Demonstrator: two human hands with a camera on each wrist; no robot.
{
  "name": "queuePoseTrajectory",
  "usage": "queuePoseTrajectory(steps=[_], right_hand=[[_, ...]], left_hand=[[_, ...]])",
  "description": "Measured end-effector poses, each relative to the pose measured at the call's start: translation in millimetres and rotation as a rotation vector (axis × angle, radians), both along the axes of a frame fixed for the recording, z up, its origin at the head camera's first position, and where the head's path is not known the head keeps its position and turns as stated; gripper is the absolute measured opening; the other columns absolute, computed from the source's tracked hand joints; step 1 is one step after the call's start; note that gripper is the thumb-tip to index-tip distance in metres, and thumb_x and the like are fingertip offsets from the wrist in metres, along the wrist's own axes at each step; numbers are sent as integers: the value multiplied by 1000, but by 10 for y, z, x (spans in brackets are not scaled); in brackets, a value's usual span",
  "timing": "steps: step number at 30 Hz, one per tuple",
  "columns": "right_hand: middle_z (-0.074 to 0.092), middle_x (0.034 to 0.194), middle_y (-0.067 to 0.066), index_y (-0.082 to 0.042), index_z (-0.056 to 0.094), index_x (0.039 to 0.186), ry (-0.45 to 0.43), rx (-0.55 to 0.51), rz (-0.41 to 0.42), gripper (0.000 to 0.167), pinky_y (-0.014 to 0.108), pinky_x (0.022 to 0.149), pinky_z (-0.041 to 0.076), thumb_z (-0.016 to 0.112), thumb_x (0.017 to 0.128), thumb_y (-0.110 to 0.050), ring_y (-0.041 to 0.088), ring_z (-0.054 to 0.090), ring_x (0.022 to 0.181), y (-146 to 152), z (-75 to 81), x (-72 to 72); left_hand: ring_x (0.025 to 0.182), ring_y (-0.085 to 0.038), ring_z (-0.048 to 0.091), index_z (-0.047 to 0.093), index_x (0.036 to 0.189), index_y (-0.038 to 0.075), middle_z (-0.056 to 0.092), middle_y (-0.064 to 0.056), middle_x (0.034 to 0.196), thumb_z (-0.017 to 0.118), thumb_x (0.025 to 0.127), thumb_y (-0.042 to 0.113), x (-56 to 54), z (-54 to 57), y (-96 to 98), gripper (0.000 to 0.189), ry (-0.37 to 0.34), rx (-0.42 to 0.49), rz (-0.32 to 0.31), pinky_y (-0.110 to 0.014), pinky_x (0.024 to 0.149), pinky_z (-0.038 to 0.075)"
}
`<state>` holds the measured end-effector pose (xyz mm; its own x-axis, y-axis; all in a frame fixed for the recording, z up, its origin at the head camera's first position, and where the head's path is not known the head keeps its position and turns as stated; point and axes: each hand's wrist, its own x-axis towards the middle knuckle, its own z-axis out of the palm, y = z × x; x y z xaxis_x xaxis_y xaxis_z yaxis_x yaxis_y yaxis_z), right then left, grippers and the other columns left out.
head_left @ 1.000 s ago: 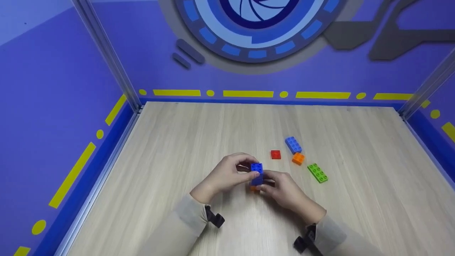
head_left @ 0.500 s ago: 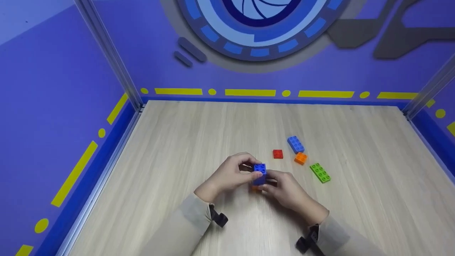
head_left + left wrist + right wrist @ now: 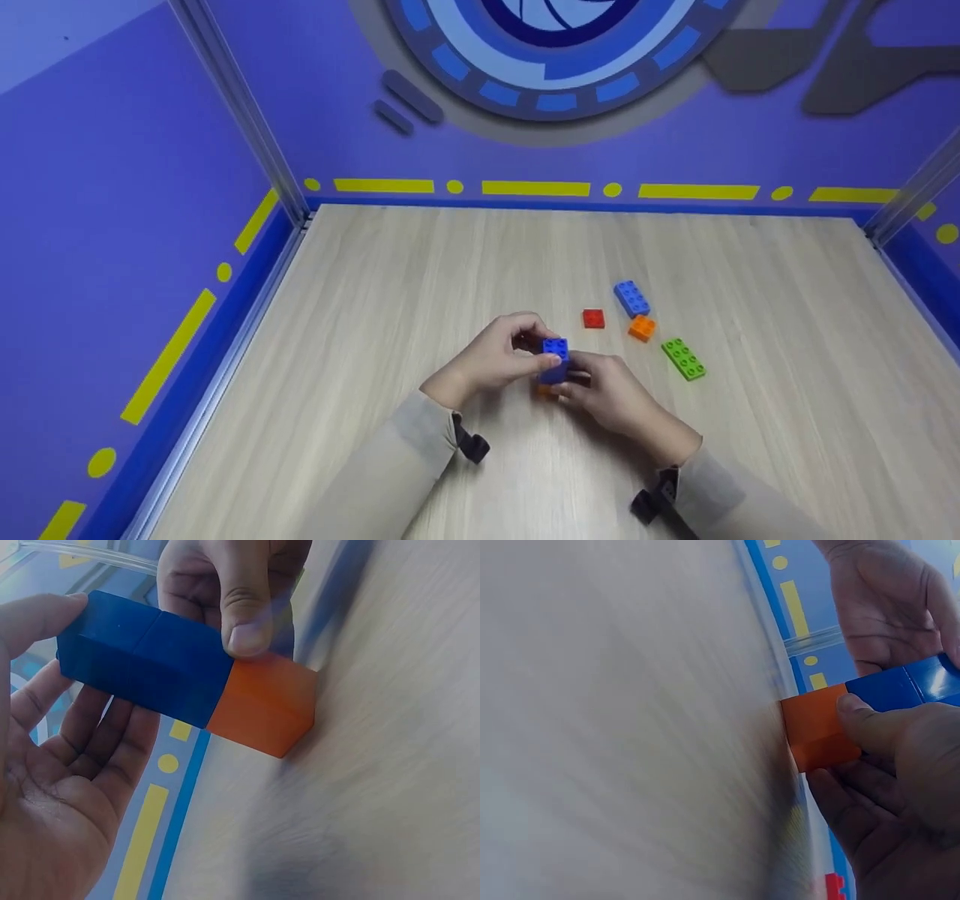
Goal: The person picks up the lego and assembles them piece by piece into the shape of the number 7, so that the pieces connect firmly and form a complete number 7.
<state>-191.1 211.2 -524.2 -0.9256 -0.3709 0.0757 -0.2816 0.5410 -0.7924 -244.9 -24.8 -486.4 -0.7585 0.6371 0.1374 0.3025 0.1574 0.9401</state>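
Yellow dashes and dots (image 3: 168,353) run along the blue-violet side panel (image 3: 75,225) at far left, down to a metal rail by the pale wood-grain tabletop (image 3: 405,262). Next comes the person's left arm in a beige sleeve (image 3: 375,472), a small black device (image 3: 472,448) strapped at the wrist. The left hand (image 3: 499,356) pinches the top of an upright stack between thumb and fingers. That stack stands toward the near middle of the tabletop: two dark blue bricks (image 3: 555,373), one on the other, with an orange brick (image 3: 266,705) at the bottom; from where I stand I cannot tell whether its base touches the wood. Just beyond the stack and a little right lies a red four-stud brick (image 3: 593,319). Coming in from the right, the right hand (image 3: 611,390) grips the stack low down, its thumb by the seam where blue meets orange. Past it lies a lighter blue eight-stud brick (image 3: 631,298), set at a slant, a loose orange four-stud brick (image 3: 642,328) right at its near end. Rightmost of the loose pieces, a lime green eight-stud brick (image 3: 683,359) lies studs up, slanted too.
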Motion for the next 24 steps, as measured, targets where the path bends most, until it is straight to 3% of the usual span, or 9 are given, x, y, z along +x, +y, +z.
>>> queuePoseTrajectory(steps=[12,20,24], right_hand=[[83,134,10,-9,78,141,-62,70,-61,42,51,110,65,88,100,-15,30,81,125,-12,135,16],[82,138,13,-5,78,140,-66,83,-115,41,55,112,63,87,101,-17,33,79,127,187,229,58],[81,139,13,-7,77,141,-44,96,-170,41,58,113,63,85,103,-18,35,77,128,353,302,76]], left_hand=[[109,-4,68,75,127,2,74,-15,126,82,104,17,48,-40,-2,28,-18,25,26,-28,103,59],[111,-5,69,76,128,4,74,-12,127,82,105,17,69,-53,6,28,-26,22,41,-41,111,62],[112,-7,68,76,129,6,73,-9,128,82,105,19,78,-46,0,28,-40,16,47,-38,111,61]])
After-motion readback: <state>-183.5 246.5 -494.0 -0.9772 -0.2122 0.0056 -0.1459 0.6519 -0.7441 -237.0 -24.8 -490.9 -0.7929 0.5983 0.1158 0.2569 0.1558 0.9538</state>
